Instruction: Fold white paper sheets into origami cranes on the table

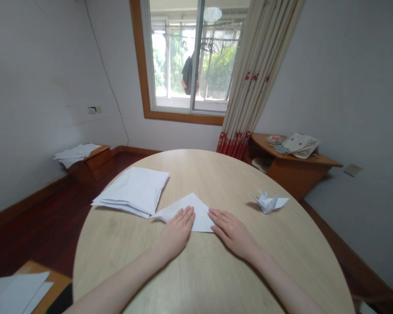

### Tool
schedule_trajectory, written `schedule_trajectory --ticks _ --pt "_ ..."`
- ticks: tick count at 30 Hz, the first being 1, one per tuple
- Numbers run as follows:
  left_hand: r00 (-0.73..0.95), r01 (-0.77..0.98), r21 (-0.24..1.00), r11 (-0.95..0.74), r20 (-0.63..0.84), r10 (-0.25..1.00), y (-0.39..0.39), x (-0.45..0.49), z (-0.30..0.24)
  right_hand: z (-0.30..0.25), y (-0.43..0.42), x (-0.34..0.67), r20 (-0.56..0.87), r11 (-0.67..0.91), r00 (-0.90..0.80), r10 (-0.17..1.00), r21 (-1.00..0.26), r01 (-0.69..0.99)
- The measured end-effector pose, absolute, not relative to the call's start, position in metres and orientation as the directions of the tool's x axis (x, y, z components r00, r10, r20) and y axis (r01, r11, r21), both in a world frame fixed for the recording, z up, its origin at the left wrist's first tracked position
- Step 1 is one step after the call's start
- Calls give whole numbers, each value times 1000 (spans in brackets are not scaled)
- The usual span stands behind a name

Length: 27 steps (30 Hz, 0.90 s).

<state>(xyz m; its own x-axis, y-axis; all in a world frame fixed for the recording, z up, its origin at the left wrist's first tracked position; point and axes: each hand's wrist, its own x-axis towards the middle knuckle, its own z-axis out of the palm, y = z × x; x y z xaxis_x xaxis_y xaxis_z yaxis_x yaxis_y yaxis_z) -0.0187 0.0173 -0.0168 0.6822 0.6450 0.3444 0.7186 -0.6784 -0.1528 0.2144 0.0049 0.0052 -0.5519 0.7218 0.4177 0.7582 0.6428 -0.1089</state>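
A white sheet of paper folded into a triangle [191,208] lies on the round wooden table [196,270]. My left hand [178,229] lies flat on the paper's lower left part, fingers stretched out together. My right hand [231,229] rests flat at the paper's lower right corner, fingers extended, fingertips touching the paper's edge. Neither hand grips anything.
A stack of white paper sheets [134,191] lies on the table to the left of the triangle. A folded paper crane [269,202] sits at the right. More paper lies on a low cabinet [85,157] and at the bottom left corner [16,292]. A side shelf [291,161] stands at the right.
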Motion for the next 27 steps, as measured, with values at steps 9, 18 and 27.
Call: schedule_trajectory --ticks 9,18,27 --pt "641 722 73 -688 302 705 16 -20 -17 26 9 235 361 535 -417 834 -342 773" --pt "622 736 95 -670 296 725 10 -14 -7 30 13 256 159 430 -418 895 -559 709" --pt "626 732 131 -669 260 735 9 -14 -5 21 13 257 11 317 -405 914 -640 699"
